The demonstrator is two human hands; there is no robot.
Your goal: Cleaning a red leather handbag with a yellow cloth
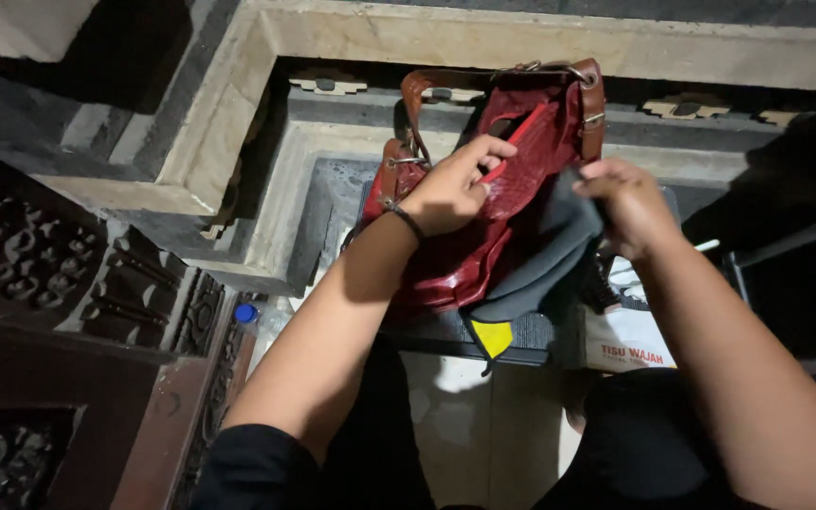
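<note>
Head view: both my hands on a red bag, grey cloth half in.

Red bag [484, 222] lies on a dark mat [446, 331] below the stone step [238, 123], brown strap [417, 104] up top. My left hand [450, 189] is curled, fingers pinching the bag's opening edge. My right hand [630, 203] is closed on the grey cloth [545, 264], a yellow patch at its lower corner. Bag looks soft, glossy, likely slippery and floppy; I'd grip the strap or rim. Cloth is light, limp: bunch it. White tissue pack [630, 340] just beside.
</note>
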